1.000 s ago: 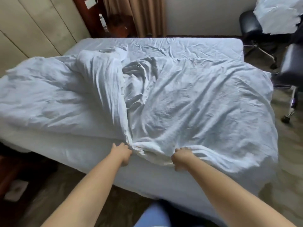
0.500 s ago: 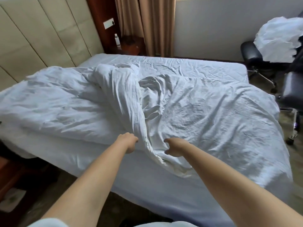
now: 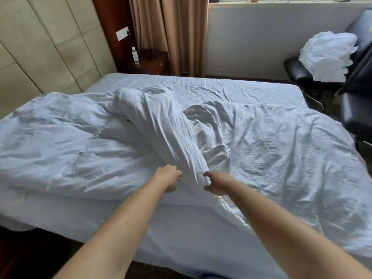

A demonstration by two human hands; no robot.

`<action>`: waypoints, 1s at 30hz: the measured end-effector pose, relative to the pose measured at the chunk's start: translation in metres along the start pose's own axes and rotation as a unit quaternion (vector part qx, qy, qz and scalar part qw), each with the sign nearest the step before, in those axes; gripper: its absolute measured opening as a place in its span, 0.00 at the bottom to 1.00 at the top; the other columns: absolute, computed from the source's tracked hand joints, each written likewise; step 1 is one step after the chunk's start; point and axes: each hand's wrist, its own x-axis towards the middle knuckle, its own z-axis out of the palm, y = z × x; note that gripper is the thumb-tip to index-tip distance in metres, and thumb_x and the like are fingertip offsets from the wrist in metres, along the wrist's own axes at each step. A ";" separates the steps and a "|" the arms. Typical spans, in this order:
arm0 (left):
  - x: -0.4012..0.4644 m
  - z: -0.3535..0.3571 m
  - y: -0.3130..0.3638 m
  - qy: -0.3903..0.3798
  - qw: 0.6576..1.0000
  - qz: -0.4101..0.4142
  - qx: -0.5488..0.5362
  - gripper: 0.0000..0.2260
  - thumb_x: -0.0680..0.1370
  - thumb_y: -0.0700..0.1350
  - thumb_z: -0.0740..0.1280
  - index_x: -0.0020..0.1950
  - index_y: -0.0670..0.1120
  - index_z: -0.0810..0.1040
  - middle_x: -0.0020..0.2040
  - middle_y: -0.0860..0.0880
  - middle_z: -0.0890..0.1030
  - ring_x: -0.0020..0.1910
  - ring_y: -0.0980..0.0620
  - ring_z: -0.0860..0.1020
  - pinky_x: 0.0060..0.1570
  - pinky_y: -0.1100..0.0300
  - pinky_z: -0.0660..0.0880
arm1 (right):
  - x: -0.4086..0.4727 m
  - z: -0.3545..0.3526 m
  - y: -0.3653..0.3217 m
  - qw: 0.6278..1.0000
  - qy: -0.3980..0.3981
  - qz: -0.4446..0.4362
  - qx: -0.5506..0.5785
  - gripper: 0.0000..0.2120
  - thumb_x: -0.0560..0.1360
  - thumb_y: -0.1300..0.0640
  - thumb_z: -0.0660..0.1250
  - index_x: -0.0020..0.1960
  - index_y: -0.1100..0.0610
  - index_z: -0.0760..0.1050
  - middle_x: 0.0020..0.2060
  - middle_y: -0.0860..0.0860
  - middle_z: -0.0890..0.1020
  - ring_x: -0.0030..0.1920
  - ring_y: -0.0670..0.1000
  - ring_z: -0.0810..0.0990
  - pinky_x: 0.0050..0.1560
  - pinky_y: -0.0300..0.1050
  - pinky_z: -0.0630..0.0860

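Hidden: the fingertips of the left hand (image 3: 168, 178) are sunk into the cloth. The duvet's near edge hangs over the side of the bed (image 3: 231, 87), and both upper arms are cut off at the bottom of the view.
Left fingers: curled, knuckles up, gripping the raised ridge of the duvet (image 3: 261, 148) from its left side.
Right fingers: the right hand (image 3: 218, 183) has thumb above and fingers below, hooked in a C round the ridge's right edge.
Arms: both bare and stretched forward, the hands close together with only the ridge between them.
Duvet: white and rumpled, spread over the bed, its ridge running from the hands towards the far left.
Count: two hands, one duvet, one bed, one bottle (image 3: 135, 55), two dark chairs (image 3: 298, 71), one holding a white bundle (image 3: 328, 55).
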 end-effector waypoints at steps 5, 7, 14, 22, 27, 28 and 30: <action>0.052 -0.002 -0.034 -0.003 1.000 0.027 0.006 0.25 0.76 0.37 0.58 0.73 0.50 0.65 0.68 0.47 0.67 0.69 0.46 0.65 0.64 0.50 0.68 | 0.065 -0.005 -0.008 1.000 0.000 0.018 0.020 0.28 0.77 0.49 0.63 0.75 0.52 0.60 0.70 0.53 0.67 0.69 0.56 0.67 0.66 0.48 0.67; 0.078 -0.004 -0.048 -0.013 0.999 0.034 0.012 0.25 0.76 0.37 0.59 0.72 0.50 0.66 0.68 0.47 0.67 0.69 0.46 0.65 0.64 0.50 0.68 | 0.099 -0.005 -0.010 0.999 -0.002 0.017 0.037 0.28 0.78 0.49 0.63 0.74 0.53 0.60 0.70 0.54 0.66 0.69 0.56 0.68 0.64 0.49 0.68; 0.175 -0.011 -0.086 -0.053 0.997 0.053 -0.005 0.28 0.75 0.36 0.59 0.75 0.50 0.60 0.73 0.48 0.62 0.72 0.47 0.62 0.68 0.49 0.65 | 0.203 -0.004 -0.009 0.986 0.050 0.058 0.148 0.27 0.72 0.46 0.69 0.65 0.56 0.65 0.64 0.55 0.68 0.65 0.58 0.69 0.63 0.52 0.69; 0.229 -0.019 -0.123 0.019 0.998 -0.015 0.066 0.42 0.75 0.36 0.62 0.77 0.58 0.39 0.78 0.47 0.40 0.77 0.45 0.44 0.73 0.40 0.45 | 0.261 -0.005 -0.043 0.810 0.159 0.166 0.539 0.31 0.67 0.58 0.72 0.68 0.50 0.67 0.55 0.48 0.78 0.56 0.51 0.78 0.57 0.46 0.75; 0.242 -0.030 -0.158 0.188 0.949 0.139 0.213 0.27 0.75 0.43 0.54 0.73 0.60 0.60 0.78 0.44 0.50 0.76 0.38 0.50 0.68 0.31 0.36 | 0.251 -0.012 -0.096 0.938 0.049 -0.034 0.342 0.12 0.69 0.64 0.62 0.52 0.56 0.73 0.49 0.54 0.81 0.53 0.58 0.79 0.50 0.46 0.76; 0.243 -0.032 -0.163 0.165 0.922 0.205 0.285 0.21 0.76 0.45 0.54 0.68 0.57 0.70 0.78 0.44 0.54 0.76 0.39 0.52 0.68 0.32 0.34 | 0.245 -0.016 -0.100 0.959 0.018 -0.067 0.274 0.09 0.71 0.65 0.61 0.50 0.57 0.72 0.51 0.57 0.80 0.54 0.58 0.78 0.50 0.45 0.74; 0.234 -0.039 -0.171 0.005 0.893 0.227 0.388 0.15 0.81 0.46 0.54 0.64 0.52 0.75 0.77 0.47 0.60 0.78 0.43 0.50 0.70 0.36 0.34 | 0.235 -0.025 -0.104 0.980 -0.018 -0.095 0.174 0.08 0.72 0.65 0.60 0.49 0.57 0.70 0.53 0.58 0.79 0.55 0.60 0.76 0.48 0.46 0.71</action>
